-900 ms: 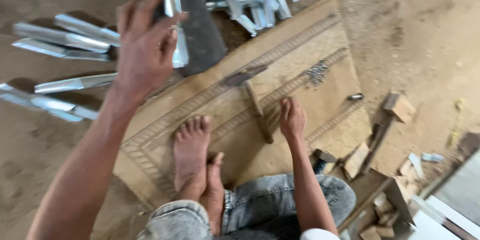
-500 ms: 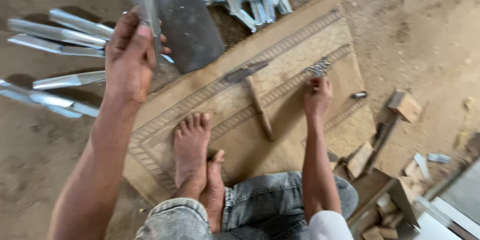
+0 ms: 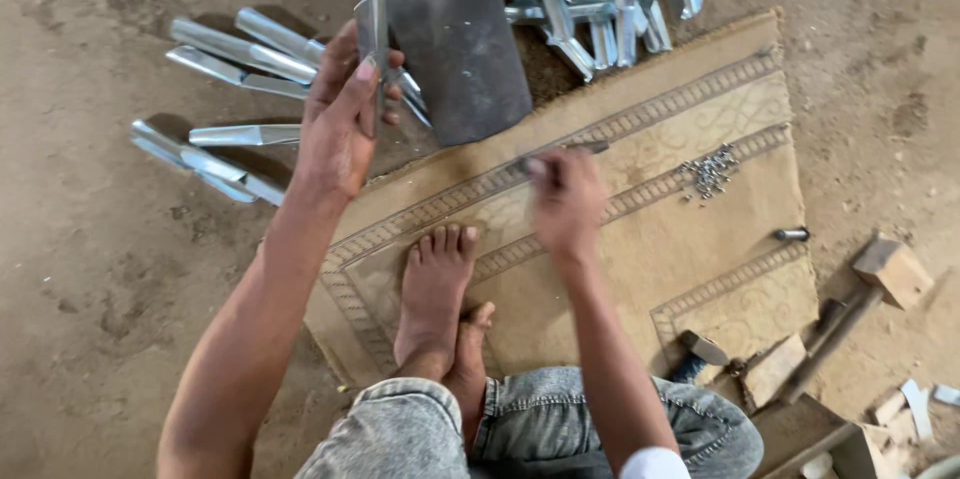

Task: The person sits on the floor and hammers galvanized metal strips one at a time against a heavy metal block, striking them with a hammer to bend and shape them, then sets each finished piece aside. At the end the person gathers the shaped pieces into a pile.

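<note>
In the upper middle of the frame, the left hand [image 3: 340, 124] is closed around a shiny metal piece [image 3: 373, 39] — held upright. The right hand [image 3: 565, 201] grips a hammer [image 3: 560, 151] above the brown mat [image 3: 700, 249] — blurry.

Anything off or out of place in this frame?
Mostly untidy rather than damaged. Small metal fasteners lie scattered loose on the tan patterned mat, with one dark cylindrical piece off alone by its edge. Shiny folded metal channels are strewn on the dirt. The right hand is motion-blurred.
</note>
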Tool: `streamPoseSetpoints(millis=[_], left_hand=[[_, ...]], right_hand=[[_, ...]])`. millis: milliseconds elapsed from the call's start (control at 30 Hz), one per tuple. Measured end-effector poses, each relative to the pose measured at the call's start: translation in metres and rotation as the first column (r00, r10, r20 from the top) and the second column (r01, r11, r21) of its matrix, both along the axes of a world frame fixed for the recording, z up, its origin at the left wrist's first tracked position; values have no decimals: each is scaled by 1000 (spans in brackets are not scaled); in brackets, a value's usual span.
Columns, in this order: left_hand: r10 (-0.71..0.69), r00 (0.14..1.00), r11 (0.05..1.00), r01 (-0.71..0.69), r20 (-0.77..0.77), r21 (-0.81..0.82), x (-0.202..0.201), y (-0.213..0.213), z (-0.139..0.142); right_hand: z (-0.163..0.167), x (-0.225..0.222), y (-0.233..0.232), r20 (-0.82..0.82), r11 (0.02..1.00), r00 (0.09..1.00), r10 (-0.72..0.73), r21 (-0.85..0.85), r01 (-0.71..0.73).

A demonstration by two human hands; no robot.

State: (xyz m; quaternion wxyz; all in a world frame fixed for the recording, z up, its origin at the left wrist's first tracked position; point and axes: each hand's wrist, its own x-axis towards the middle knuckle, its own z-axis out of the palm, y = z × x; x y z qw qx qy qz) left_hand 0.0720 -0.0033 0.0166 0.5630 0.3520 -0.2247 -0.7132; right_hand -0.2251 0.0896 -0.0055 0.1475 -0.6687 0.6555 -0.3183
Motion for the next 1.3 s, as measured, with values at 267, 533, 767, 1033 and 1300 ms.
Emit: streamPoseSetpoints(millis=[267,533,767,1033,1300], left_hand=[[359,442,772,355,822,-528,5,6,38],[522,169,638,573,836,-514,24,14,32],[552,100,609,630,828,-482,39,8,38],[548,82,602,652,832,-461,54,8,49],[538,76,619,641,839,-455,66,-2,49]], right_hand=[[27,37,-22,-7,999,999,-31,27,31],[2,-11,143,-344,833,892,-295,365,416],[95,22,138,340,953,930,-138,303,30],[102,51,82,92,879,995,-33,477,-15],[125,64,91,202,995,979,42,77,-58]])
